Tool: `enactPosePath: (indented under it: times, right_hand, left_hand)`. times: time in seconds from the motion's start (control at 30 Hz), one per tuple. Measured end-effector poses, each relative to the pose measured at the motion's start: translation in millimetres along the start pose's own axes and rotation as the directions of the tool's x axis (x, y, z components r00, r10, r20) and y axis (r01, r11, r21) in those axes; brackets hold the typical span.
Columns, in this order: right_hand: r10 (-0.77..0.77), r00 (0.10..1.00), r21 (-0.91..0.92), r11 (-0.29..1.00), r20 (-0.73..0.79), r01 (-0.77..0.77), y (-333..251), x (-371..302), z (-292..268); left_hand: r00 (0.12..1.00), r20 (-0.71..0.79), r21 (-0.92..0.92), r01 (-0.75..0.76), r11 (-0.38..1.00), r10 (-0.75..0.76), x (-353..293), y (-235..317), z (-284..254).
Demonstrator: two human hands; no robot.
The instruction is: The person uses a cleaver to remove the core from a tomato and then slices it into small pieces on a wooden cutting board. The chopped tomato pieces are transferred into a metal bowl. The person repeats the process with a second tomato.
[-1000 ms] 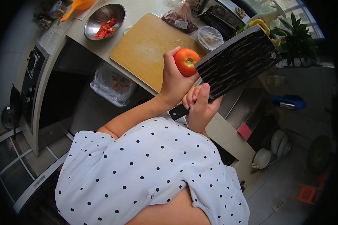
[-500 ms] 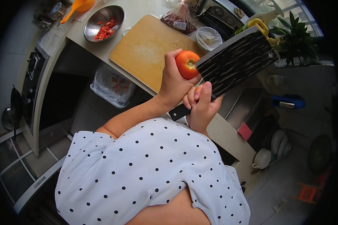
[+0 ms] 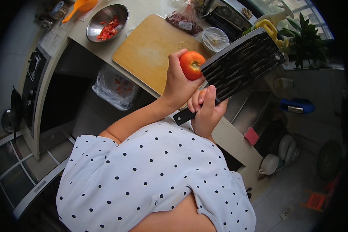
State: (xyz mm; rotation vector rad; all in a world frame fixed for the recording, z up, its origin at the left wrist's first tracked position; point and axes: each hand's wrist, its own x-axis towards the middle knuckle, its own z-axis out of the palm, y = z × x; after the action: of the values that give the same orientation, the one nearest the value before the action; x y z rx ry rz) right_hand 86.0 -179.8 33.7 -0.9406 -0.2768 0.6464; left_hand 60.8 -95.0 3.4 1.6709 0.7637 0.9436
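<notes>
A red-orange tomato (image 3: 191, 63) is gripped in my left hand (image 3: 177, 86), its stem end turned to the right. My right hand (image 3: 208, 112) is closed around the black handle of a broad cleaver (image 3: 241, 63), whose dark, textured blade slants up to the right. One corner of the blade lies against or very close to the tomato's stem end; exact contact is hard to make out. Both hands are above the near right part of a wooden cutting board (image 3: 143, 50). Left of the board, a steel bowl (image 3: 92, 29) contains chopped red tomato pieces (image 3: 109, 30).
Below the counter edge hangs a bin lined with a clear bag (image 3: 108, 92). Behind the board lie a bag of dark red food (image 3: 183, 21) and a film-covered bowl (image 3: 215, 40). A sink (image 3: 249, 110) with a pink sponge (image 3: 251, 136) is at the right; a stove (image 3: 34, 73) stands left.
The tomato, both hands and the cleaver have shifted only very slightly. Both grips are the same as before.
</notes>
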Motion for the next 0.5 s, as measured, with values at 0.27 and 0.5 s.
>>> enactPosePath:
  times: [0.27, 0.5]
  right_hand:
    - [0.202, 0.979, 0.167, 0.966, -0.012, -0.197, -5, 9, -12]
    - [0.272, 0.962, 0.132, 0.955, -0.039, -0.265, -17, 19, -18]
  left_hand:
    - [1.0, 0.022, -0.02, 0.0, 1.0, 0.001, 2, -12, 2]
    - [0.983, 0.179, 0.05, -0.053, 0.997, 0.044, 10, -17, -8]
